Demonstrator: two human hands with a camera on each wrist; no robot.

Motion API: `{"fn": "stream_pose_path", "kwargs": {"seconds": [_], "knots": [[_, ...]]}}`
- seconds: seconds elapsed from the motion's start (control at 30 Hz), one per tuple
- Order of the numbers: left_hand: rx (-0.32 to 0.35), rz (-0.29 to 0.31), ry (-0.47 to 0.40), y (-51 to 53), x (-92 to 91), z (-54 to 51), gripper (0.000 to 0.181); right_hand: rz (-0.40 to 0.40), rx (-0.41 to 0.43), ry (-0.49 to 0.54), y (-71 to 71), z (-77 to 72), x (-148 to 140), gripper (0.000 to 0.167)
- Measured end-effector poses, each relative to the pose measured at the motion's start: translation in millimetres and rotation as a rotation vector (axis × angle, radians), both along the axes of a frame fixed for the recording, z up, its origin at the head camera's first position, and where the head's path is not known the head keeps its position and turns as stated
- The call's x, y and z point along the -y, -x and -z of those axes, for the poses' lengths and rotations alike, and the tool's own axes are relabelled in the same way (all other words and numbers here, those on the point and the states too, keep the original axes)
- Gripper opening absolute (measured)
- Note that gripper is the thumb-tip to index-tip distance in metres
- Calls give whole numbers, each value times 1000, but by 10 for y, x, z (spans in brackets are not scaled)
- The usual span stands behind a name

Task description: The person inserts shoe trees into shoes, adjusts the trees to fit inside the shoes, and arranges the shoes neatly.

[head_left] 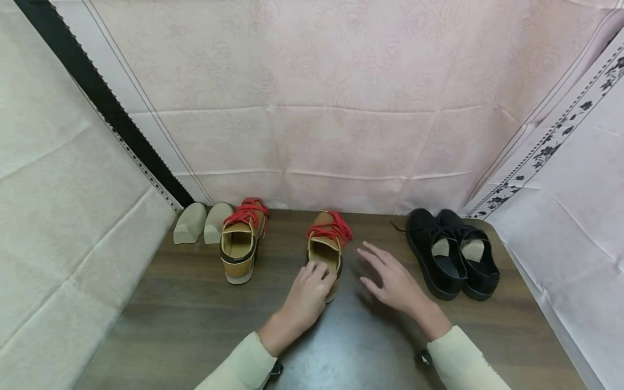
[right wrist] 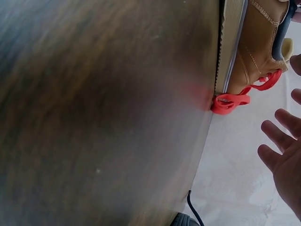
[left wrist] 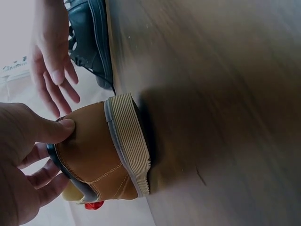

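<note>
The left hand [head_left: 308, 290] pinches the heel collar of a tan shoe [head_left: 324, 250] with red laces [head_left: 332, 230]. In the left wrist view, the thumb presses the outside of that shoe's brown heel [left wrist: 89, 141] while the fingers curl over into its opening. To the shoe's right, the right hand [head_left: 390, 279] hovers apart with spread fingers and nothing held. A matching tan shoe [head_left: 240, 244] with red laces stands to the left. Both tan shoes point their toes toward the back wall.
Two pale shoe inserts [head_left: 190, 223] stand at the far left, beside the other tan shoe. On the right sits a pair of black shoes [head_left: 431, 260], with pale inserts inside and a loose lace. Patterned cloth [head_left: 312, 141] walls the wooden surface [head_left: 180, 314] at the back and sides.
</note>
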State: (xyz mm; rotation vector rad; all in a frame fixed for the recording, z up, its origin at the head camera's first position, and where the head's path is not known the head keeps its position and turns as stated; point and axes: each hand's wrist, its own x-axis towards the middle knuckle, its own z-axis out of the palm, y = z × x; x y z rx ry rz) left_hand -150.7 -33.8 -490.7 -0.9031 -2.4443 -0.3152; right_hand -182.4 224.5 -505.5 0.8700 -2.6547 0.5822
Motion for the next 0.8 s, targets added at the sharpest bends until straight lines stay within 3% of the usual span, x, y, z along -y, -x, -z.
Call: {"fn": "stream_pose_path", "kwargs": {"seconds": [0.47,0.8], "knots": [[-8,-1,31,-59,-158,-11,19,81,104,122,-18,-25,5,55],[-5,9,37,-95,-230,-25,21,100,111,170,-12,-45,-49,52]]}}
